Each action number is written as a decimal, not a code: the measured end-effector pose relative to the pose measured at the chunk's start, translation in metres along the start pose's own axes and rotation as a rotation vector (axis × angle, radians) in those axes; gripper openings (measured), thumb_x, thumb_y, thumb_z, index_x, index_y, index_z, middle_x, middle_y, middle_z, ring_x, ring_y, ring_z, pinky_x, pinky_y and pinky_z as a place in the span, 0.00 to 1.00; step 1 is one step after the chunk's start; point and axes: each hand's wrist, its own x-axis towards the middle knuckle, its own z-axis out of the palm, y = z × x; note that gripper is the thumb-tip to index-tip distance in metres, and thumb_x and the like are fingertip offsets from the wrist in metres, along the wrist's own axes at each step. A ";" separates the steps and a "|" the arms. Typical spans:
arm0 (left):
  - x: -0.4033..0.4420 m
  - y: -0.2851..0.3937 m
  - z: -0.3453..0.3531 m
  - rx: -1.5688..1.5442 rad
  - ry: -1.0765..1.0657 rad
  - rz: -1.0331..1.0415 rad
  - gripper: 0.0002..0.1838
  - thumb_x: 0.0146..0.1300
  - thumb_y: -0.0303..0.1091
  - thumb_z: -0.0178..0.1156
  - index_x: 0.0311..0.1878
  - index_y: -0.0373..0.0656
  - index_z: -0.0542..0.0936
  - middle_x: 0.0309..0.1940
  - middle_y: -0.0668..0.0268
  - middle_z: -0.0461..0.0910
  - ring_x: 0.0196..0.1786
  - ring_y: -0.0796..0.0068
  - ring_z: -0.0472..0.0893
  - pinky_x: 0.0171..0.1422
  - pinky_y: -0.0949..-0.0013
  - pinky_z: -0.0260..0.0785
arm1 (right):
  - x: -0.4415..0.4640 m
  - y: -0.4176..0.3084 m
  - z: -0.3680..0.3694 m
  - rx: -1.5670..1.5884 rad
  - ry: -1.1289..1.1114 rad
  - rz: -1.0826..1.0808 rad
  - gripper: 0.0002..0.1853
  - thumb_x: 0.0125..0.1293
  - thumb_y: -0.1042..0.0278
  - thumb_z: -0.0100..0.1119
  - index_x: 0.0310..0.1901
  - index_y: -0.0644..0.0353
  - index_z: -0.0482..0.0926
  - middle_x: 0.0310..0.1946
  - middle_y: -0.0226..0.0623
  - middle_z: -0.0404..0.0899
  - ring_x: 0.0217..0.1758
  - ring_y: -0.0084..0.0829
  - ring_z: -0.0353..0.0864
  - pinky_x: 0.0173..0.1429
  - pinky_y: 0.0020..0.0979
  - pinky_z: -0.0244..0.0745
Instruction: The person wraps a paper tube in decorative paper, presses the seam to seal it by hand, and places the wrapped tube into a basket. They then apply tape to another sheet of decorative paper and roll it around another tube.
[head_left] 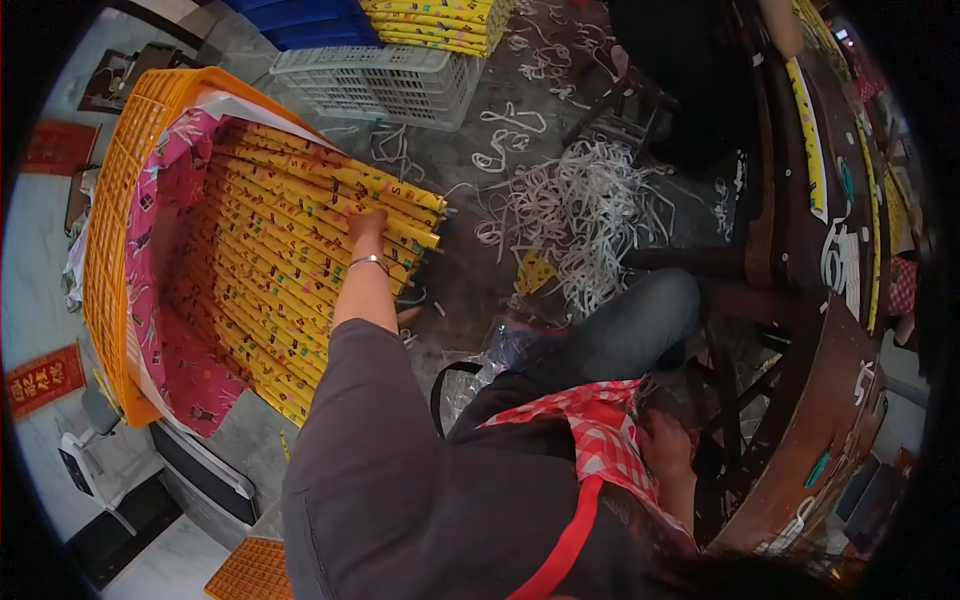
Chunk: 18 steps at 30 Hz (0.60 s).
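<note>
My left hand point(368, 224) reaches into an orange plastic crate point(112, 230) on the left. Its fingers are closed around the end of a yellow printed bundle point(405, 232), one in a row of similar yellow bundles point(270, 270). Their exact kind I cannot make out. Pink printed sheet point(180, 350) lines the crate wall. My right hand point(668, 445) is low by my lap, against the red checked apron point(605, 430). Its fingers are mostly hidden, so its grip does not show.
White cords point(590, 215) lie in a tangled heap on the floor. Behind stand a grey crate point(370, 88), a blue crate point(300, 22) and stacked yellow bundles point(440, 25). To the right are a dark wooden table point(800, 420) and another person's arm point(782, 28).
</note>
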 end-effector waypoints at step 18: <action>0.045 0.009 -0.010 0.056 -0.208 0.081 0.55 0.54 0.40 0.74 0.79 0.41 0.50 0.65 0.44 0.71 0.57 0.53 0.81 0.64 0.55 0.74 | 0.009 -0.022 -0.012 -0.044 -0.025 0.092 0.14 0.65 0.60 0.61 0.48 0.57 0.78 0.43 0.49 0.82 0.48 0.52 0.80 0.51 0.47 0.75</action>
